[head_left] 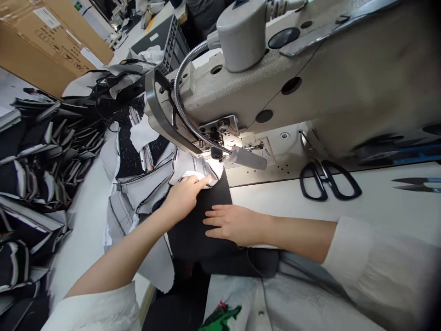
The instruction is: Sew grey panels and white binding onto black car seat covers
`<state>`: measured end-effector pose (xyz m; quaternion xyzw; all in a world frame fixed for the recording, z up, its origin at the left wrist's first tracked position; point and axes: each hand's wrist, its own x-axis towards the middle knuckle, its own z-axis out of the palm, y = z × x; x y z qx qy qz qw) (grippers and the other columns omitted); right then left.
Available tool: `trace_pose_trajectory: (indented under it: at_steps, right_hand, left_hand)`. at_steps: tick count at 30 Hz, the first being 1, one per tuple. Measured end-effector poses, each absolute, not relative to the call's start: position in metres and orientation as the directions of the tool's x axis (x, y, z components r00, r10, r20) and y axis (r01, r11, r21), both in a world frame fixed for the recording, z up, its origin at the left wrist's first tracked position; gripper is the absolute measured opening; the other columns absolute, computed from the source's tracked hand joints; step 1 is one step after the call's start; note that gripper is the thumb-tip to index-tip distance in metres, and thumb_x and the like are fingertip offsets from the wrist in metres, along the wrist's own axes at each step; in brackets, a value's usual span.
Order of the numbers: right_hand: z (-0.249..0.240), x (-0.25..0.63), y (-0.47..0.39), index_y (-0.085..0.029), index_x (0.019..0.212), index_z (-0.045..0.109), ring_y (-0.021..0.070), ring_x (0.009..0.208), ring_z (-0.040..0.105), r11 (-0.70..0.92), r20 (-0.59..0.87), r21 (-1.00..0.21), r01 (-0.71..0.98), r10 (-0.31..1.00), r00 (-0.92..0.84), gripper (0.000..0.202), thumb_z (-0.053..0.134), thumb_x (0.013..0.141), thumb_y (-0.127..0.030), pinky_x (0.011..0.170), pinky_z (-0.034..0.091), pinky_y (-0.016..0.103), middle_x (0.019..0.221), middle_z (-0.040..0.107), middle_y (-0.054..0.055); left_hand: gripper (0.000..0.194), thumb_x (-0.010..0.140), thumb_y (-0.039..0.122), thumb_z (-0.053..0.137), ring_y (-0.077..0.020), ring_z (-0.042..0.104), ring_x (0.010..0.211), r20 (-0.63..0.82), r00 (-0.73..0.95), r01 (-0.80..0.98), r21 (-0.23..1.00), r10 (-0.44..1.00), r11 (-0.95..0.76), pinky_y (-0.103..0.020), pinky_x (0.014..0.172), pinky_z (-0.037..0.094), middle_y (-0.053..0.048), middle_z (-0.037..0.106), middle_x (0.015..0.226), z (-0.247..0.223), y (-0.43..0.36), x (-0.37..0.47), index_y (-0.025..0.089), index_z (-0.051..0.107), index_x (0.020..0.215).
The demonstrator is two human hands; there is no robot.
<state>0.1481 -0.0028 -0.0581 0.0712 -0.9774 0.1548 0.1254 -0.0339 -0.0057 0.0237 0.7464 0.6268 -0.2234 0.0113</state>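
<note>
My left hand (184, 195) presses on the edge of the grey fabric piece (146, 184), just in front of the sewing machine's lit needle area (217, 149). Its index finger points along the cloth and the other fingers are curled, partly hidden. Flat on the black fabric (196, 234) lies my right hand (230, 224), its fingers spread and holding nothing. The black fabric runs from the needle area down over the table's front edge. Light from a small lamp (248, 157) falls on the seam area.
Black-handled scissors (325, 181) and small snips (418, 185) lie to the right. Stacked black and grey pieces (48, 151) fill the left. A cardboard box (51, 41) and a grey crate (172, 43) stand behind. The machine body (327, 82) spans the upper right.
</note>
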Motion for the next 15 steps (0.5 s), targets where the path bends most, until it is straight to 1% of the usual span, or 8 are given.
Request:
trace_pose_trajectory:
  at_steps: [2, 4, 5, 8, 10, 12, 15]
  right_hand:
    - [-0.062, 0.147, -0.004, -0.016, 0.126, 0.055, 0.0256, 0.127, 0.042, 0.946, 0.267, -0.284, -0.157, -0.079, -0.960, 0.050, 0.065, 0.077, -0.016, 0.108, 0.030, 0.040, 0.136, 0.048, 0.013]
    - [-0.064, 0.144, -0.004, -0.015, 0.128, 0.053, 0.0261, 0.128, 0.041, 0.947, 0.268, -0.289, -0.142, -0.063, -0.961, 0.053, 0.065, 0.077, -0.020, 0.109, 0.030, 0.041, 0.137, 0.045, 0.014]
    - [-0.064, 0.143, -0.005, -0.015, 0.129, 0.052, 0.0261, 0.129, 0.040, 0.947, 0.270, -0.291, -0.138, -0.058, -0.961, 0.053, 0.066, 0.077, -0.021, 0.109, 0.029, 0.041, 0.137, 0.045, 0.015]
    - [-0.065, 0.140, -0.005, -0.016, 0.126, 0.055, 0.0248, 0.127, 0.042, 0.947, 0.309, -0.290, -0.137, -0.043, -0.950, 0.048, 0.063, 0.079, -0.020, 0.110, 0.028, 0.040, 0.135, 0.048, 0.014]
    - [-0.066, 0.138, -0.006, -0.016, 0.123, 0.058, 0.0234, 0.123, 0.046, 0.949, 0.359, -0.285, -0.135, -0.025, -0.933, 0.042, 0.059, 0.081, -0.017, 0.110, 0.027, 0.040, 0.129, 0.053, 0.013]
    - [-0.067, 0.136, -0.007, -0.016, 0.120, 0.060, 0.0220, 0.118, 0.049, 0.951, 0.403, -0.281, -0.126, -0.002, -0.915, 0.037, 0.056, 0.083, -0.015, 0.109, 0.028, 0.039, 0.122, 0.058, 0.011]
    - [-0.071, 0.131, -0.008, -0.018, 0.117, 0.062, 0.0208, 0.111, 0.054, 0.957, 0.429, -0.280, -0.078, 0.052, -0.902, 0.033, 0.054, 0.085, -0.015, 0.106, 0.032, 0.038, 0.113, 0.062, 0.009]
  left_hand:
    - [0.065, 0.076, 0.000, 0.032, -0.0182, 0.058, 0.087, -0.329, 0.121, 0.962, -0.192, 0.937, -0.192, -0.025, 0.068, 0.045, -0.003, 0.063, 0.095, 0.032, 0.003, -0.033, 0.032, 0.052, 0.129]
    - [0.061, 0.075, 0.002, 0.033, -0.0171, 0.060, 0.089, -0.308, 0.134, 0.975, -0.129, 0.942, -0.181, -0.024, 0.071, 0.046, -0.001, 0.065, 0.099, 0.036, 0.008, -0.027, 0.031, 0.057, 0.123]
    - [0.060, 0.075, 0.002, 0.033, -0.0169, 0.060, 0.091, -0.310, 0.138, 0.979, -0.101, 0.941, -0.176, -0.024, 0.075, 0.046, 0.000, 0.066, 0.103, 0.036, 0.008, -0.022, 0.030, 0.057, 0.123]
    - [0.058, 0.076, 0.008, 0.037, -0.0195, 0.061, 0.097, -0.371, 0.092, 0.991, -0.060, 0.924, -0.122, -0.027, 0.079, 0.048, -0.003, 0.065, 0.113, 0.031, 0.000, -0.006, 0.025, 0.050, 0.130]
    - [0.057, 0.078, 0.016, 0.040, -0.0229, 0.062, 0.096, -0.402, 0.051, 0.994, -0.067, 0.914, -0.085, -0.030, 0.077, 0.049, -0.006, 0.066, 0.110, 0.028, -0.007, 0.001, 0.022, 0.045, 0.134]
    - [0.056, 0.081, 0.021, 0.041, -0.0241, 0.063, 0.093, -0.424, 0.050, 0.996, -0.048, 0.904, -0.078, -0.031, 0.075, 0.049, -0.008, 0.067, 0.106, 0.027, -0.010, 0.004, 0.020, 0.041, 0.137]
    - [0.056, 0.083, 0.021, 0.039, -0.0233, 0.064, 0.092, -0.461, 0.060, 0.998, 0.025, 0.885, -0.055, -0.031, 0.075, 0.049, -0.009, 0.067, 0.106, 0.027, -0.007, 0.004, 0.018, 0.038, 0.139]
